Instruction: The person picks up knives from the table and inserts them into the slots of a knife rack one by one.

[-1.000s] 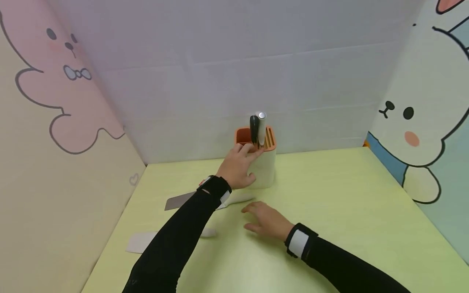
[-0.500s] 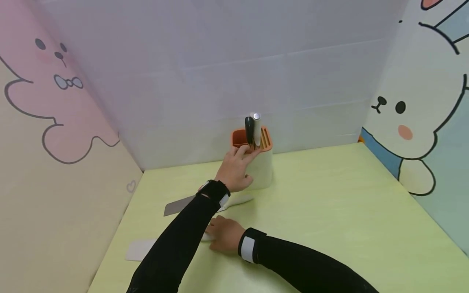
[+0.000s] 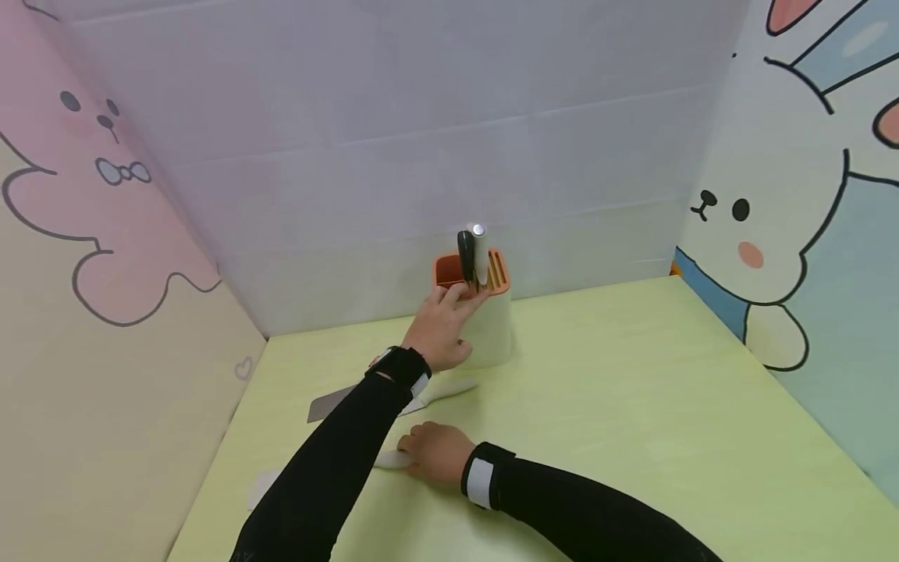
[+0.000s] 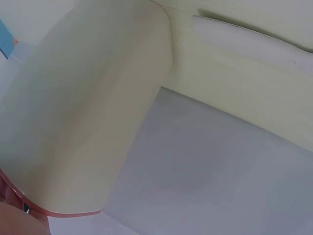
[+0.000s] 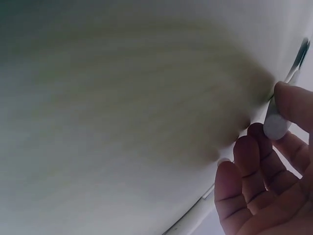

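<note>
My left hand [image 3: 437, 329] holds the orange rim of a cream knife holder [image 3: 490, 332], its fingers bent over the front edge. Fingers and rim also show at the lower left of the left wrist view. A black handle [image 3: 466, 256] and a white handle [image 3: 481, 257] stand up from the holder. My right hand [image 3: 441, 454] pinches the white handle of a knife [image 3: 392, 459] lying on the table; the right wrist view shows thumb and fingertips at the handle's end. My left sleeve hides most of this knife, with a pale blade end [image 3: 260, 488] showing beyond it.
Another white knife handle [image 3: 451, 388] lies on the table [image 3: 597, 406] before the holder. A grey blade [image 3: 328, 403] shows left of the sleeve; its join with that handle is hidden. Cartoon-printed side walls and a pale back wall [image 3: 351, 203] surround the table.
My right hand has moved left and down to the nearer knife's handle and now pinches it. The left hand stays on the holder's rim. The head view has shifted slightly.
</note>
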{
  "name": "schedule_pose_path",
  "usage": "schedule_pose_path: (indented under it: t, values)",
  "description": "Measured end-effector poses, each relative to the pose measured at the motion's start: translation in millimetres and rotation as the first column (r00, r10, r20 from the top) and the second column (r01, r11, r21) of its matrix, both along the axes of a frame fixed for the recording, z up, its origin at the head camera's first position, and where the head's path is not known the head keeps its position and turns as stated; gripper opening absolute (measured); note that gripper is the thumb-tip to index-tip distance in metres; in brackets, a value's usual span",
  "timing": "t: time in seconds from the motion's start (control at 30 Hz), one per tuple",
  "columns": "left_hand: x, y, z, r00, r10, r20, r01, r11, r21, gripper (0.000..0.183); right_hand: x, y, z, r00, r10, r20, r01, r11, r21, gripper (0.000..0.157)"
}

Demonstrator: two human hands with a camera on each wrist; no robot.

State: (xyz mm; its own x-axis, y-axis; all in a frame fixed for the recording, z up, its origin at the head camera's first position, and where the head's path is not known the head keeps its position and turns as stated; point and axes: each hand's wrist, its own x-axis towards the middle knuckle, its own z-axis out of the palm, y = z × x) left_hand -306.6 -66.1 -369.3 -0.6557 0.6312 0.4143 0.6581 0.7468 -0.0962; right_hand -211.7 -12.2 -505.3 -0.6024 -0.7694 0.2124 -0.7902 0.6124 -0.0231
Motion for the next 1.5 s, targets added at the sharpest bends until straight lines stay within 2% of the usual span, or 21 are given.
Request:
schedule_pose_path:
  t: [0.07,0.23,0.5,0.73,1.0,1.17,1.3,1.5]
  values:
    - [-0.3,1.6,1.1,1.0,-0.016,0.002,0.016,1.0,-0.008,0.081,2.1,10.4,1.1,1.0,0.002,0.011,-0.001,1.0,-0.018,0.023]
    - [-1.9,4.9,3.7,0.999,-0.047,-0.001,0.047,0.998,-0.042,0.081,6.9,40.3,9.6,0.994,-0.031,0.107,0.037,0.998,-0.045,0.025]
    - [-1.6,1.1,11.6,0.999,-0.023,0.027,0.024,0.999,-0.037,0.083,5.7,87.4,20.2,0.984,-0.035,0.175,0.05,0.996,-0.079,0.027]
    - [0.4,-0.5,13.1,0.999,-0.009,0.038,0.009,1.0,-0.013,0.083,3.4,131.8,24.8,0.97,-0.033,0.241,0.069,0.987,-0.142,0.027]
    - [3.1,1.2,9.0,0.998,-0.007,0.061,0.007,1.0,0.001,0.082,3.1,191.2,24.4,0.952,-0.082,0.296,0.139,0.974,-0.178,0.028]
    - [0.1,1.9,6.9,0.999,-0.011,0.049,0.01,1.0,0.012,0.084,-1.7,230.6,24.2,0.939,-0.152,0.309,0.211,0.963,-0.168,0.029]
    - [-1.2,1.6,2.4,0.999,-0.018,0.034,0.018,1.0,0.025,0.084,-2.8,258.8,23.8,0.916,-0.203,0.345,0.275,0.946,-0.174,0.031]
    - [-4.3,0.2,-6.2,1.0,-0.017,-0.003,0.017,0.999,0.027,0.085,-7.2,289.1,25.9,0.886,-0.232,0.401,0.327,0.926,-0.188,0.033]
